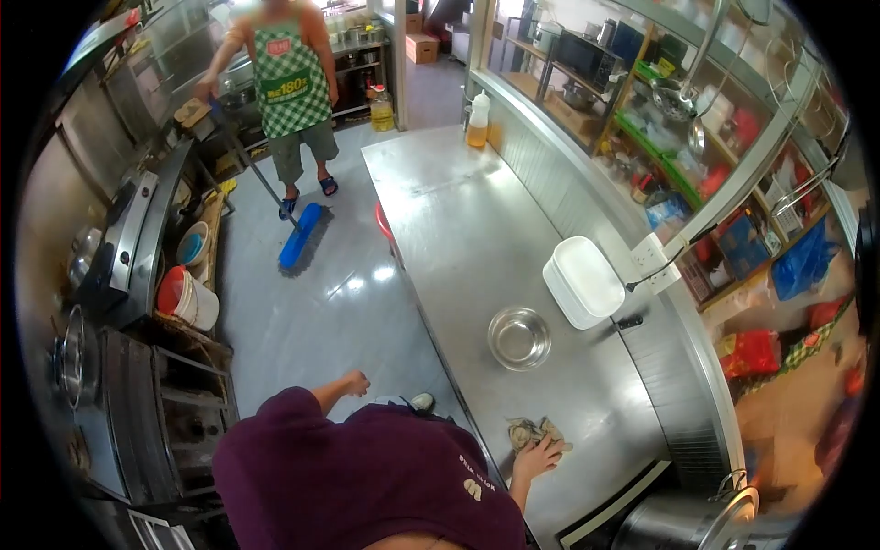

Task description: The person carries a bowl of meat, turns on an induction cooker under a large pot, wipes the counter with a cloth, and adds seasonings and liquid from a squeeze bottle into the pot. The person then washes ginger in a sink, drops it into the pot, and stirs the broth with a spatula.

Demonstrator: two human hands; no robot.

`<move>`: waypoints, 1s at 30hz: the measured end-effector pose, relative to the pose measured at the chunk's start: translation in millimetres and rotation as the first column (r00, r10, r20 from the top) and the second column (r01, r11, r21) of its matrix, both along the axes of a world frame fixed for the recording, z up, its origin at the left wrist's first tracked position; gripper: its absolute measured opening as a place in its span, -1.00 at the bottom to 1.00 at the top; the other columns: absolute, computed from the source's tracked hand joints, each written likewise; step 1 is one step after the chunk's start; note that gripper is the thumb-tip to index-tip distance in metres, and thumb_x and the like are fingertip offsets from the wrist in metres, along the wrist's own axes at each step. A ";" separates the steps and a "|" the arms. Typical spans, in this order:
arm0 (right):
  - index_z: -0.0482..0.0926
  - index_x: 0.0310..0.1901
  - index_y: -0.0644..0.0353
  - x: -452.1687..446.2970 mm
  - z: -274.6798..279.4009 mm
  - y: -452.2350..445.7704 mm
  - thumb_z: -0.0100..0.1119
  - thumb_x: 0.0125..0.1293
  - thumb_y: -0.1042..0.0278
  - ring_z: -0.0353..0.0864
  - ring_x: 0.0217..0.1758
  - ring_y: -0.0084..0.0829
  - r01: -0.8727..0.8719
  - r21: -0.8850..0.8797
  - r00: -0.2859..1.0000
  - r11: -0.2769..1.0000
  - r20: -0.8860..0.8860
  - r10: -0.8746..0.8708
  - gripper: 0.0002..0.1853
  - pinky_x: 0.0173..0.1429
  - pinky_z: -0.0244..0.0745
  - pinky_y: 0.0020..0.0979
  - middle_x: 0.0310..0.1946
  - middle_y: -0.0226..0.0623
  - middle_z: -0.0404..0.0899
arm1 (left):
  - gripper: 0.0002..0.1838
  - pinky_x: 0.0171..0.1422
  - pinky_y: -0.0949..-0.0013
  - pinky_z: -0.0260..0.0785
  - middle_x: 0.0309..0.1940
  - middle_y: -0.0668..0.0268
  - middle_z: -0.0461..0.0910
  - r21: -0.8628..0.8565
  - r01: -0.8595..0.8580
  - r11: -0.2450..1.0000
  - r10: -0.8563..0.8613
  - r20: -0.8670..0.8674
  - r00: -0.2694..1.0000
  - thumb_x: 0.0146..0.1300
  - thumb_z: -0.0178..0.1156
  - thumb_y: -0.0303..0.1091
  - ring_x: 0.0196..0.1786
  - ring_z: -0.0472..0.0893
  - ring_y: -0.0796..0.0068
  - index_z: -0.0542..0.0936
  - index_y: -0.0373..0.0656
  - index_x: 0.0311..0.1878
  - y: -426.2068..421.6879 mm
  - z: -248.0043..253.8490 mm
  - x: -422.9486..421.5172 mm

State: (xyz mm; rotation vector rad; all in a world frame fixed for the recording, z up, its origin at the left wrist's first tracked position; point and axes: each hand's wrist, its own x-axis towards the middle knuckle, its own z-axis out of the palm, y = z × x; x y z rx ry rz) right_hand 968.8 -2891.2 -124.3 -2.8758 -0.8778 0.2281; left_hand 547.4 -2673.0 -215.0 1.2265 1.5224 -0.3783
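My right hand (539,456) presses on a crumpled brownish cloth (526,433) lying on the steel table (458,238), with its fingers over the cloth's edge. Away from the table, my left hand (352,383) hangs over the floor with its fingers curled in; I see nothing in it. Ahead of the cloth on the same tabletop is a round steel bowl (519,339). Beyond that bowl stands a white plastic container (585,282), and a black-handled tool (629,323) lies beside it.
A person in a green checked apron (291,78) holds a blue broom (300,236) on the grey floor. A squeeze bottle (478,119) stands at the table's far end. Buckets (194,302) and a stove line the left. A large steel pot (678,522) is at lower right.
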 end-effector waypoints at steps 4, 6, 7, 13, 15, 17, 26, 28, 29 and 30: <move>0.24 0.18 0.09 2.5 -2.7 -6.4 0.05 0.16 0.24 -0.03 0.27 0.11 0.009 -0.010 1.000 1.000 0.002 -0.009 -0.48 0.24 -0.06 0.15 0.32 -0.06 -0.08 | -0.69 -0.37 0.34 0.43 -0.41 0.28 0.63 0.053 -0.019 0.998 0.015 0.072 0.997 0.10 -0.02 -0.22 -0.42 0.58 0.42 0.58 -0.24 -0.28 -2.9 2.4 2.5; 0.23 0.18 0.09 6.7 -9.7 -2.6 0.07 0.15 0.26 -0.03 0.27 0.12 0.027 0.005 1.000 1.000 -0.007 -0.027 -0.47 0.23 -0.05 0.16 0.32 -0.05 -0.08 | -0.67 -0.35 0.35 0.44 -0.39 0.27 0.63 0.043 -0.020 0.999 0.017 0.075 0.997 0.12 -0.01 -0.19 -0.39 0.58 0.42 0.58 -0.25 -0.26 2.0 -11.5 7.1; 0.23 0.18 0.09 -0.4 4.1 -4.4 0.08 0.14 0.26 -0.03 0.27 0.11 0.032 0.001 0.999 0.999 -0.027 -0.032 -0.46 0.22 -0.03 0.16 0.32 -0.06 -0.09 | -0.65 -0.34 0.35 0.44 -0.37 0.27 0.63 0.037 -0.019 0.999 0.016 0.078 0.997 0.12 0.00 -0.17 -0.37 0.59 0.41 0.58 -0.26 -0.24 0.6 -12.6 5.3; 0.22 0.19 0.08 -12.0 14.3 -10.7 0.07 0.15 0.26 -0.03 0.28 0.12 0.018 -0.029 1.000 0.999 -0.022 -0.019 -0.46 0.23 -0.02 0.14 0.33 -0.08 -0.10 | -0.66 -0.34 0.37 0.45 -0.34 0.23 0.63 0.087 0.000 0.996 -0.011 0.124 0.992 0.16 -0.02 -0.21 -0.35 0.61 0.43 0.56 -0.24 -0.13 -4.5 14.2 7.5; 0.22 0.19 0.08 -15.5 15.5 -12.5 0.07 0.15 0.26 -0.03 0.28 0.11 0.019 -0.033 1.000 0.999 -0.020 -0.019 -0.46 0.24 -0.02 0.13 0.33 -0.09 -0.10 | -0.66 -0.35 0.36 0.46 -0.37 0.24 0.63 0.096 -0.022 0.995 0.009 0.129 0.992 0.13 -0.01 -0.21 -0.37 0.60 0.42 0.56 -0.28 -0.20 -7.7 10.5 -0.6; 0.21 0.20 0.08 -20.4 15.2 -18.3 0.07 0.15 0.26 -0.03 0.28 0.11 0.018 -0.034 1.000 0.999 -0.012 -0.019 -0.45 0.24 -0.01 0.12 0.33 -0.09 -0.11 | -0.66 -0.36 0.34 0.46 -0.40 0.25 0.63 0.080 -0.045 0.996 0.035 0.120 0.992 0.12 0.00 -0.21 -0.39 0.60 0.41 0.57 -0.30 -0.25 -13.2 2.4 -11.4; 0.23 0.17 0.07 -21.2 19.5 -18.8 0.05 0.17 0.27 0.02 0.24 0.00 0.019 -0.060 0.999 0.998 0.039 -0.017 -0.50 0.20 0.05 0.09 0.31 -0.10 -0.07 | -0.69 -0.38 0.32 0.45 -0.49 0.26 0.61 0.058 -0.006 0.998 0.005 0.014 1.000 0.07 -0.03 -0.22 -0.46 0.58 0.39 0.57 -0.28 -0.36 -16.4 11.6 -28.3; 0.23 0.17 0.07 -22.5 18.8 -19.4 0.05 0.16 0.27 0.02 0.24 0.00 0.020 -0.049 0.999 0.999 0.048 -0.018 -0.49 0.20 0.05 0.09 0.31 -0.10 -0.07 | -0.68 -0.38 0.32 0.44 -0.49 0.27 0.62 0.081 -0.020 0.996 0.017 0.038 0.999 0.07 -0.04 -0.21 -0.46 0.58 0.39 0.58 -0.27 -0.36 -16.5 13.6 -29.5; 0.23 0.17 0.07 -22.1 19.1 -19.1 0.06 0.16 0.26 0.02 0.24 0.00 0.019 -0.053 0.999 0.998 0.049 -0.017 -0.49 0.20 0.05 0.08 0.31 -0.10 -0.07 | -0.68 -0.38 0.32 0.44 -0.49 0.27 0.62 0.087 -0.023 0.996 0.018 0.059 0.998 0.07 -0.04 -0.21 -0.46 0.58 0.40 0.58 -0.26 -0.36 -15.2 11.1 -28.8; 0.23 0.17 0.07 -22.4 20.2 -18.9 0.06 0.16 0.26 0.02 0.23 0.00 0.019 -0.056 0.999 0.998 0.050 -0.016 -0.49 0.20 0.05 0.08 0.31 -0.11 -0.08 | -0.68 -0.38 0.32 0.44 -0.49 0.28 0.62 0.092 -0.026 0.995 0.019 0.081 0.997 0.07 -0.04 -0.21 -0.45 0.58 0.40 0.58 -0.26 -0.36 -13.4 7.0 -28.2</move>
